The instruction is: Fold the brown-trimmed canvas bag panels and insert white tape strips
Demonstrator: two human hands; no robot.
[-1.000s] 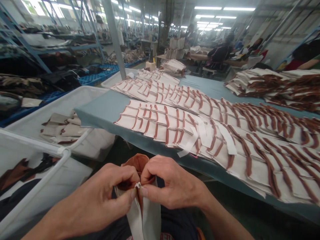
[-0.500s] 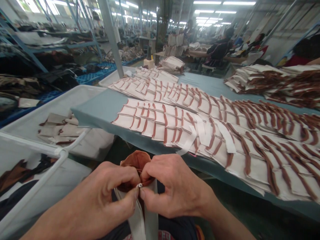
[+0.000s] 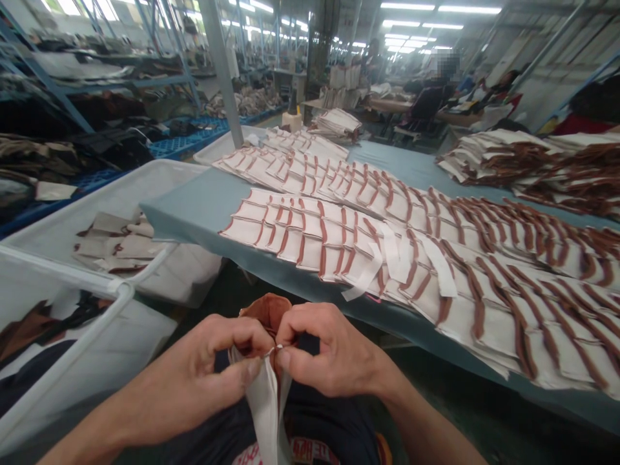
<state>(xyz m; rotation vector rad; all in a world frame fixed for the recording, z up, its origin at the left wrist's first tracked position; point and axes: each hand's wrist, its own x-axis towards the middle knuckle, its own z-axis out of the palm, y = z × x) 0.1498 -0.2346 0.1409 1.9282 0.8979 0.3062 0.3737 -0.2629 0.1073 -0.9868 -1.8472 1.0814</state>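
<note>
Just above my lap, my left hand (image 3: pixel 208 371) and my right hand (image 3: pixel 334 352) hold a sewn piece (image 3: pixel 265 403) that is white outside with a reddish-brown lining. Each hand pinches one side of its top edge between thumb and forefinger, and the fingertips almost meet at a seam. A brown flap (image 3: pixel 271 310) stands up behind them, while the white part hangs downward. Tiny details between the fingertips are too small to make out. Beyond my hands, overlapping rows of white pieces (image 3: pixel 310 223) with brown edges lie on a table covered in blue-green cloth (image 3: pixel 186 203).
White paper strips (image 3: pixel 438 265) rest across the rows. At the left stand white plastic bins (image 3: pixel 128 297) holding fabric scraps. Thick stacks of similar pieces (image 3: pixel 484 155) sit at the table's far right. A metal post (image 3: pixel 223 77) rises behind the table, and a person (image 3: pixel 429 97) sits farther back.
Both hands have risen slightly with the sewn piece, and its white sides have drawn closer together below the fingers. The view has shifted a little.
</note>
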